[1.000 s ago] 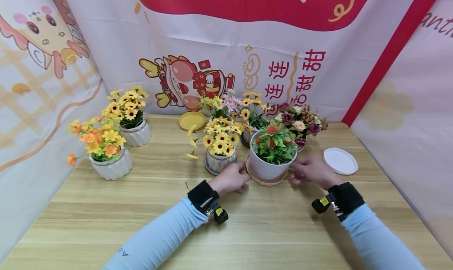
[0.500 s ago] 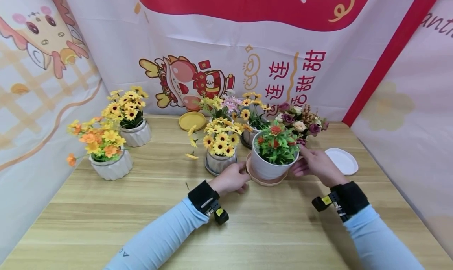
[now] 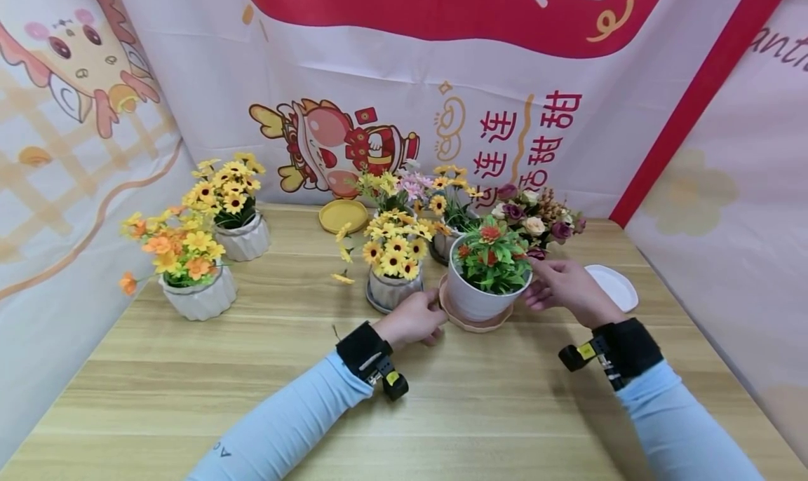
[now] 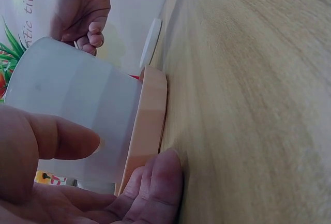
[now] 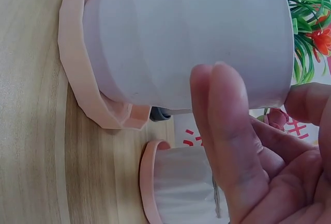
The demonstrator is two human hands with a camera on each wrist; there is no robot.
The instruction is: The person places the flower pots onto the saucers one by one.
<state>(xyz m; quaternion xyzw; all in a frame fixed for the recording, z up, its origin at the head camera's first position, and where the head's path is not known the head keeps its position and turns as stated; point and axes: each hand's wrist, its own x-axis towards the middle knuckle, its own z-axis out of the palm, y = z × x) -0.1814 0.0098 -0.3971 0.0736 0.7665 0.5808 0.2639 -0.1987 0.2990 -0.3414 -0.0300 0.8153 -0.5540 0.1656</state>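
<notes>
Red-flowered plant (image 5: 319,39) cropped in both wrist views

I take this for a small staged booth, though I cannot tell in what building; a creased printed backdrop (image 3: 353,53) hangs behind the wood-grain table (image 3: 303,439); a cartoon-printed sheet (image 3: 38,207) closes the left side, a lettered sheet (image 3: 745,271) the right; potted flowers (image 3: 482,295) stand about; wrist cameras (image 3: 395,384) (strapped on black bands) suggest a recording set.

White flowerpot (image 3: 485,303): smooth plastic, faint satin sheen. Pink saucer (image 4: 148,118): smooth matt plastic. Tabletop (image 3: 404,425): wood grain, smooth, low gloss. Far backdrop (image 3: 353,64): printed cloth, lightly creased, matt. Sleeves (image 3: 284,418): smooth stretch cloth. Wristbands (image 3: 360,351): matt black fabric. Red-flowered plant (image 3: 494,262): plastic-looking leaves, slightly glossy.
</notes>
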